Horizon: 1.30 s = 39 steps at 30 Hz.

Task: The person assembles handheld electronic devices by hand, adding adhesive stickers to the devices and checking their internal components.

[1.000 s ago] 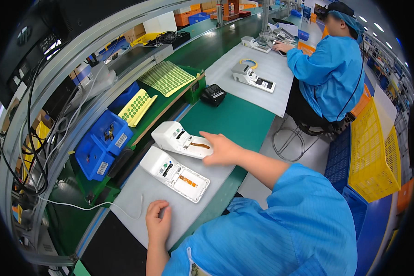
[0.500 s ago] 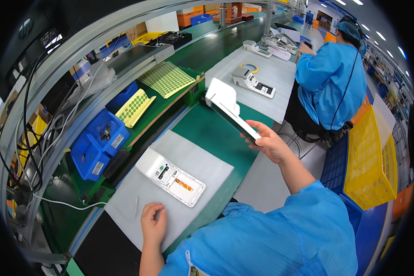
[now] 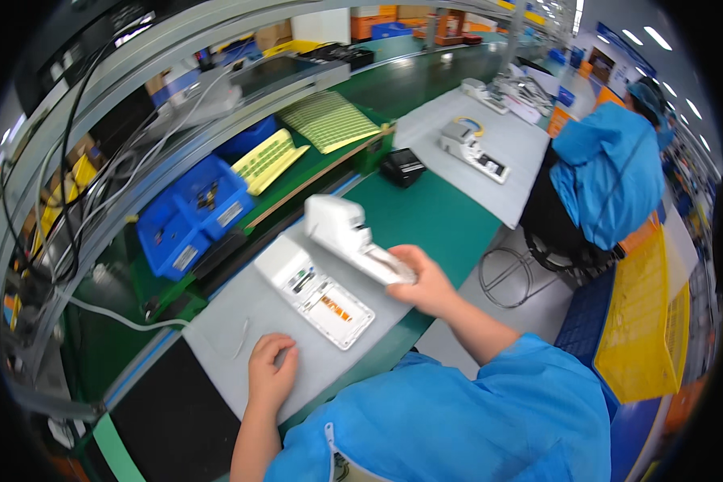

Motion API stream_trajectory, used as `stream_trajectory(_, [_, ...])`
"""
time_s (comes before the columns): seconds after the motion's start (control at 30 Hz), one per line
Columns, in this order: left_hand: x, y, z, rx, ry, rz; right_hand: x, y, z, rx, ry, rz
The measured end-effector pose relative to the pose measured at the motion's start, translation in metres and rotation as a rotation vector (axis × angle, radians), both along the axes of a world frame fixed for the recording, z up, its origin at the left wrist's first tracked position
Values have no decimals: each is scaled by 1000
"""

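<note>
My right hand (image 3: 427,281) grips the narrow end of a white handheld payment terminal (image 3: 349,237), its bulky head tilted up to the left. It is held above the grey mat (image 3: 217,353). Below it lies a white terminal housing (image 3: 317,301), showing small parts and an orange flat strip inside. My left hand (image 3: 271,371) rests on the mat near the housing's lower end. Its fingers curl loosely with a gap at the thumb, and nothing shows in them. A thin white cable (image 3: 239,341) ends beside it.
Blue bins (image 3: 193,210) with small parts stand at the left, beside yellow sticker sheets (image 3: 329,120). A small black device (image 3: 403,167) sits on the green bench. Farther right, another terminal (image 3: 474,151) lies near a seated co-worker (image 3: 606,169). A yellow crate (image 3: 643,313) stands at right.
My right hand has brought the terminal down and left, turning it, from over the bench to above the housing. The black device behind it is now uncovered. The whole view has shifted somewhat.
</note>
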<state>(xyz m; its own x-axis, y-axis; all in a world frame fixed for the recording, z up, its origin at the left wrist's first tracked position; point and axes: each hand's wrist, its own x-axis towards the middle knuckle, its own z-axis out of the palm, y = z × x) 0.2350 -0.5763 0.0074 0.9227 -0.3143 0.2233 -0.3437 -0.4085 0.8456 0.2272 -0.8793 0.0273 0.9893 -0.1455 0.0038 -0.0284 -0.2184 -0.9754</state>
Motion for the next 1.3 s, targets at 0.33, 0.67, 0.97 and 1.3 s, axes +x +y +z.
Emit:
stream_trajectory(0.33, [0,3,-4,-5,33,24,5,23,-27,-642,-314,-19])
stream_trajectory(0.67, [0,4,-1,4,44,25,16,15,-16,-598,-335,16])
stream_trajectory(0.97, [-4,-3,11,-14,95,35,20,16,-17,-661,-321,-20])
stream_trajectory(1.3, [-3,2,10,2,81,8,16,19,-15,-629,-306,-25])
